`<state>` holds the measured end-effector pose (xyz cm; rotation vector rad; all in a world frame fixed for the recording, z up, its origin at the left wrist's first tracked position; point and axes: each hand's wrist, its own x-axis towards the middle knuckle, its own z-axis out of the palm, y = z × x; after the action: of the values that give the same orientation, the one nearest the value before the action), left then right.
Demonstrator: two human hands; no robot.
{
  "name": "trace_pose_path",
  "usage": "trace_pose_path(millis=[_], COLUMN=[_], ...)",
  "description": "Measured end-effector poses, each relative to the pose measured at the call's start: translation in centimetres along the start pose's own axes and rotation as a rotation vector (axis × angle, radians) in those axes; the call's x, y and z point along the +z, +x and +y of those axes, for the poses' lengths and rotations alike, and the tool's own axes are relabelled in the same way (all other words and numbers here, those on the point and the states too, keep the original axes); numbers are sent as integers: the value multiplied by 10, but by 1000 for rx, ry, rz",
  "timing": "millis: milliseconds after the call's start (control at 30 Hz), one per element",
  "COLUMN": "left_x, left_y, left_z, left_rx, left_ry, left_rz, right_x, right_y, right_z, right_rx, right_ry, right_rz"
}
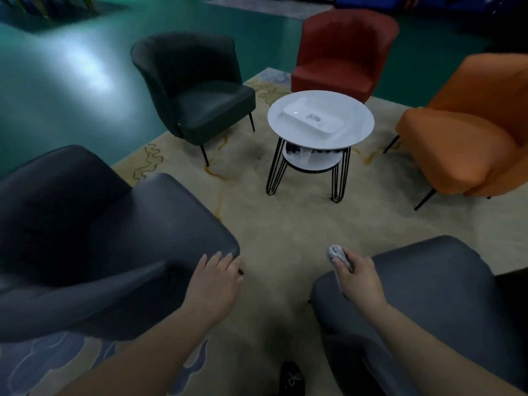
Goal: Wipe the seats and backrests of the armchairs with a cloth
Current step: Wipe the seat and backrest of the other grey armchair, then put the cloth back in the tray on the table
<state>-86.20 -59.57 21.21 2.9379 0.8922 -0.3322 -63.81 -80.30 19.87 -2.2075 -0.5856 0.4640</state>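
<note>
A dark grey armchair fills the near left, and my left hand hovers with relaxed fingers at the front corner of its seat. Whether the hand touches the seat I cannot tell. A second grey armchair stands at the near right. My right hand grips a bunched grey-white cloth over this chair's left edge. Farther off stand a dark green armchair, a red armchair and an orange armchair.
A round white side table on black wire legs stands in the middle of the beige rug, with a white tray on top and a lower shelf. My dark shoe shows at the bottom. Green floor lies beyond.
</note>
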Motion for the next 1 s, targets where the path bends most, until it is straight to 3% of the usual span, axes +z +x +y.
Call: trace_pose_path(millis=[233, 733, 1000], left_x=[-13, -52, -74], left_y=[87, 342, 465], left_z=[-12, -65, -59], left_rx=[-39, 182, 269], left_ry=[-48, 1, 16], left_rz=[-60, -98, -102], right_x=[2, 30, 24], right_y=[85, 284, 374], right_z=[-24, -83, -84], right_rx=[39, 159, 228], right_ry=[18, 13, 73], right_rz=[-17, 192, 187])
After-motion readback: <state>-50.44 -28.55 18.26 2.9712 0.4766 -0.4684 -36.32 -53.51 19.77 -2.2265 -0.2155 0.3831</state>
